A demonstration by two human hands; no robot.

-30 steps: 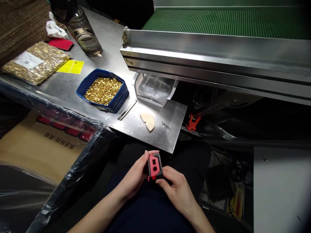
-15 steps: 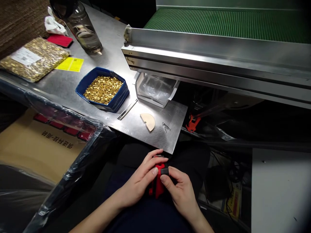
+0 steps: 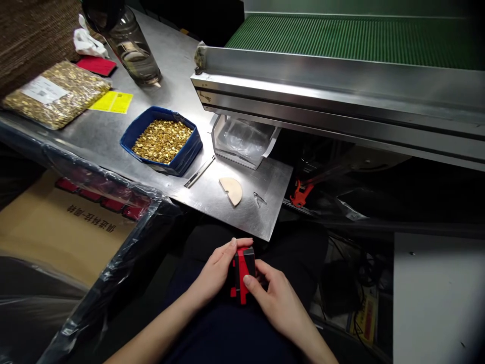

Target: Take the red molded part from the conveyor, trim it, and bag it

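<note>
A red and black part [image 3: 243, 277] is held between both hands above the lap, just below the table's corner. My left hand [image 3: 219, 268] grips its upper left side, with fingers over the top end. My right hand [image 3: 271, 288] pinches its right side, the thumb on the red face. On the metal table [image 3: 261, 222] beyond lie a beige half-disc [image 3: 232, 190], a small metal piece [image 3: 258, 198] and a slim cutter-like tool [image 3: 199, 172]. A blue bin [image 3: 185, 159] of small gold-coloured pieces stands behind them.
A clear plastic tray [image 3: 242, 140] sits under the edge of the green conveyor [image 3: 341, 40]. Farther left are a bottle [image 3: 138, 55], a bag of gold pieces [image 3: 56, 96] and a yellow label [image 3: 111, 101]. A plastic-lined box [image 3: 71, 232] with red parts stands at left.
The red and black part has been turned and now shows its long red face. My left hand's fingers have shifted to its top end, and my right thumb sits lower on it.
</note>
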